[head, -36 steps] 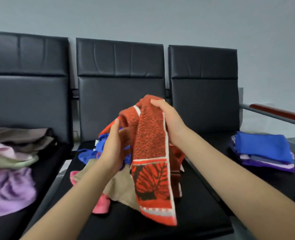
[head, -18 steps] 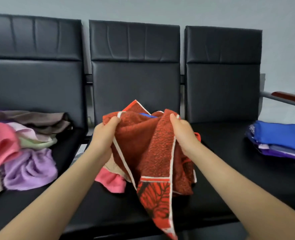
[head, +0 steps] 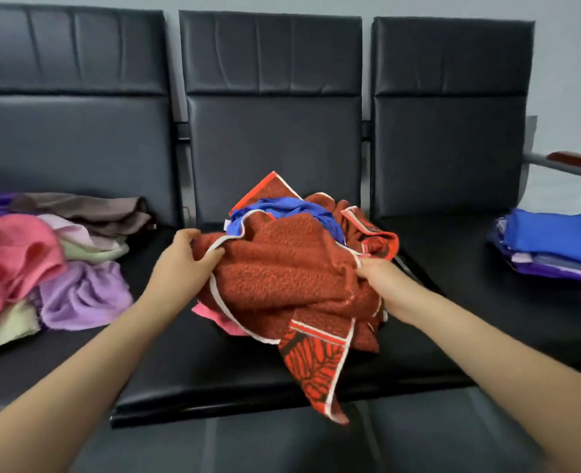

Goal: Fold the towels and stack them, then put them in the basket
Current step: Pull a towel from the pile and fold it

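Head view, the only one. Row of three black padded seats [head: 268, 377]; work is on the middle one.

Rust-red terry towel with white piping and a leaf-print border [head: 282, 278] lies bunched on the middle seat, at centre of view, on top of a blue cloth [head: 292, 208] and a pink cloth [head: 220, 319] that peek out at 12 and 8 o'clock of it. The printed end hangs off the seat's front edge toward 5 o'clock.

Left hand [head: 183, 264] at 9 o'clock of the towel: fingers curled over the piped edge, thumb under, gripping it. Right hand [head: 381, 278] at 3 o'clock: fingers buried in the folds, grasping a bunch of towel near the piping.

Key relation: the gripped span runs roughly left to right between the hands; both are equally near. The towel's long axis seems to run from the 12 o'clock corner to the hanging end, so spreading likely means lifting and parting the hands.

Loose heap of pink, lilac, pale green and brown cloths [head: 60, 268] at 9 o'clock, left seat. Folded blue and purple stack [head: 555, 247] at 3 o'clock, right seat. No basket in sight.
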Demonstrator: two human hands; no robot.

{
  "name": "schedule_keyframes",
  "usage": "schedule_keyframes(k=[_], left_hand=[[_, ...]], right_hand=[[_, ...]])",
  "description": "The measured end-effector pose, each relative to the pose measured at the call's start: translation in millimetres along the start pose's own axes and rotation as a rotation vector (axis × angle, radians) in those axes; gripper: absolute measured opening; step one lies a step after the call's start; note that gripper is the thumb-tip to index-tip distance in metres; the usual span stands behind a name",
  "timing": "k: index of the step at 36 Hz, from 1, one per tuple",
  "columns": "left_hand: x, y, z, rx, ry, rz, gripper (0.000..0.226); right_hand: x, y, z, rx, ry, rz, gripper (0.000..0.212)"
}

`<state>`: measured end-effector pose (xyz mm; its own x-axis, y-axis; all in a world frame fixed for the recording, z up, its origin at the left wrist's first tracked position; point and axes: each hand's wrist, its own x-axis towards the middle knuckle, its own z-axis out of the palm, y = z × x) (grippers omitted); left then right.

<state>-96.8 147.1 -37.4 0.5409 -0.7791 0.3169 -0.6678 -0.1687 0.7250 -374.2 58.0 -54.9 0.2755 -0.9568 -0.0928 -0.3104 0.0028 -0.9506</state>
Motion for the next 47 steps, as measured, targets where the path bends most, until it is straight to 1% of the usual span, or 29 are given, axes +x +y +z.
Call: schedule_keyframes(k=[2,4,5,7,9,11,13,16,18,19,20,22,24,26,27,28,30,32,34,35,37,39,40,42,43,45,47], left_hand=[[-2,-14,6,0.159,-0.157,-0.038,0.061],[-3,-21,9,0.228,-0.286,-0.064,0.061],[-2,-23,10,0.231,-0.305,-0.056,0.059],[3,-24,12,0.227,-0.265,-0.011,0.053],[10,-19,14,0.207,-0.224,0.032,0.048],[16,-11,21,0.139,-0.224,0.022,0.043],[22,-4,29,0.023,-0.228,-0.035,0.042],[31,2,41,-0.067,-0.200,-0.053,0.046],[38,7,48,-0.101,-0.190,-0.068,0.049],[42,10,52,-0.123,-0.190,-0.085,0.049],[45,12,56,-0.145,-0.188,-0.094,0.048],[51,16,63,-0.169,-0.196,-0.101,0.047],[56,19,68,-0.242,-0.205,-0.127,0.047],[59,23,70,-0.394,-0.211,-0.189,0.036],[60,26,69,-0.471,-0.182,-0.204,0.029],[62,29,67,-0.543,-0.123,-0.205,0.023],[68,32,58,-0.660,0.051,-0.176,0.022],[73,31,45,-0.730,0.215,-0.160,0.021],[80,21,31,-0.803,0.316,-0.199,0.021],[85,11,26,-0.843,0.333,-0.246,0.020],[91,-6,22,-0.894,0.293,-0.344,0.019],[91,-19,25,-0.925,0.178,-0.457,0.012],[90,-22,30,-0.900,0.116,-0.503,0.010],[82,-29,43,-0.801,0.000,-0.590,0.019],[76,-31,48,-0.752,-0.062,-0.631,0.022],[69,-36,53,-0.697,-0.213,-0.696,0.024],[65,-42,54,-0.689,-0.279,-0.727,0.027]], right_hand=[[-4,22,2,-0.151,-0.101,0.080,0.024],[-8,24,1,-0.252,-0.132,0.084,0.023],[-8,20,0,-0.292,-0.107,0.063,0.020],[-7,9,0,-0.361,-0.034,-0.018,0.014],[0,1,3,-0.338,0.042,-0.085,0.016],[10,-4,8,-0.244,0.102,-0.103,0.030],[19,-9,15,-0.138,0.140,-0.066,0.046],[39,-12,27,-0.017,0.141,0.009,0.063],[53,-15,33,0.071,0.144,0.052,0.080],[58,-17,35,0.103,0.139,0.072,0.084],[63,-20,37,0.118,0.130,0.082,0.079],[72,-23,38,0.064,0.102,0.086,0.058],[79,-23,40,0.004,0.063,0.058,0.043],[81,-24,42,0.053,0.011,-0.012,0.023],[81,-25,41,0.121,-0.002,-0.054,0.017],[81,-28,38,0.201,0.004,-0.091,0.015],[79,-38,29,0.375,0.057,-0.175,0.018],[75,-48,16,0.502,0.149,-0.265,0.012],[69,-54,0,0.617,0.224,-0.307,0.010],[67,-52,-9,0.671,0.243,-0.303,0.012],[66,-42,-22,0.720,0.250,-0.211,0.012],[65,-25,-29,0.659,0.221,-0.023,0.015],[63,-15,-30,0.623,0.184,0.066,0.016],[60,3,-32,0.572,0.113,0.192,0.016],[58,10,-33,0.553,0.091,0.236,0.017],[56,16,-33,0.519,0.053,0.271,0.026],[57,15,-35,0.520,0.002,0.254,0.035]])
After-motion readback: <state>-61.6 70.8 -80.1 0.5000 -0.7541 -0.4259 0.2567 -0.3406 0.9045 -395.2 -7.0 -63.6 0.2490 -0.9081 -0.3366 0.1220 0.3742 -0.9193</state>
